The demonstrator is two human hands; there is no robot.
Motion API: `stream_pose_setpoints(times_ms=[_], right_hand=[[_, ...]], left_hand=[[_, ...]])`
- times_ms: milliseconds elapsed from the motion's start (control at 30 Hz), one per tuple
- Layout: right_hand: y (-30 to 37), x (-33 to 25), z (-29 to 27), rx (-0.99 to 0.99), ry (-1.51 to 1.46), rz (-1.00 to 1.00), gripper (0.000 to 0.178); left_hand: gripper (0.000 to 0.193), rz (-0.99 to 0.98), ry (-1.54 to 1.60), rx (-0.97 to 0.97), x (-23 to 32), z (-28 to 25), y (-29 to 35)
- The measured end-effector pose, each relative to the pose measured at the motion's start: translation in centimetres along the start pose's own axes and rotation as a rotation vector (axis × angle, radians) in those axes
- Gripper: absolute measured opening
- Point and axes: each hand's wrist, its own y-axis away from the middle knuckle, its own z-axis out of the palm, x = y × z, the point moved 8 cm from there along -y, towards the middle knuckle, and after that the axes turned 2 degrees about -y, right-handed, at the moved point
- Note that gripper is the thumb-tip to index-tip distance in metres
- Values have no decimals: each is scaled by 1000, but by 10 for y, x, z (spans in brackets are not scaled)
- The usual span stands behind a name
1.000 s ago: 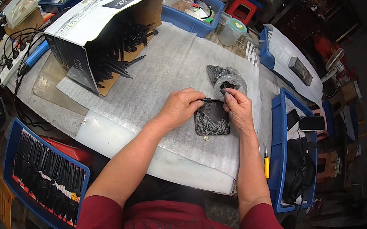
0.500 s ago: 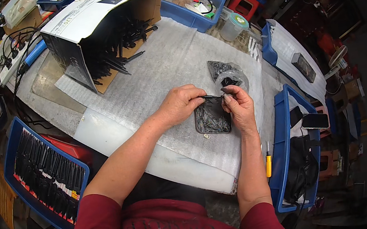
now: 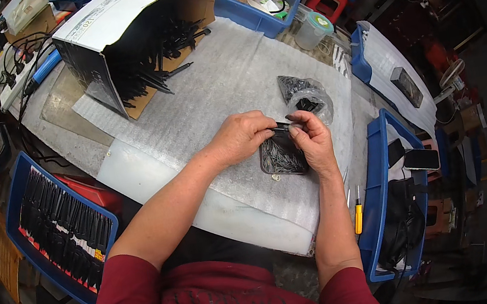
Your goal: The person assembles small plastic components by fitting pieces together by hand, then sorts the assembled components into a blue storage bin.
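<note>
Over the padded sheet, my left hand (image 3: 246, 135) pinches one end of a slim black stick-like part (image 3: 281, 125). My right hand (image 3: 313, 141) has its thumb and forefinger closed at the part's other end; whether a small piece is also between those fingers is hidden. Just under both hands lies a dark tray (image 3: 282, 157) with many thin metal pins in it. Beyond it, a clear plastic bag (image 3: 306, 96) of similar dark small pieces rests open on the sheet.
A white carton (image 3: 136, 16) on its side spills black sticks at the far left. Blue bins stand around: one with packed black parts (image 3: 67, 227) at left, one with a phone (image 3: 421, 160) at right. A yellow screwdriver (image 3: 358, 218) lies by the table's right edge.
My right hand has moved slightly left, closer to my left hand, with its fingertips now up against the black part's end. The left hand keeps its hold.
</note>
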Motion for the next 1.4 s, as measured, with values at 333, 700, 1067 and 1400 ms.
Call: stream_pose_setpoints(times_ms=[333, 700, 1067, 1400], right_hand=[[1, 4, -1, 58, 27, -11, 21], [0, 6, 4, 11, 16, -9, 9], [1, 10, -4, 79, 9, 96, 9], [-1, 24, -6, 5, 104, 74, 9]], left_hand=[[13, 13, 12, -8, 4, 1, 0], [14, 8, 25, 12, 1, -1, 1], [13, -14, 39, 12, 1, -1, 0], [13, -25, 51, 7, 0, 0, 0]])
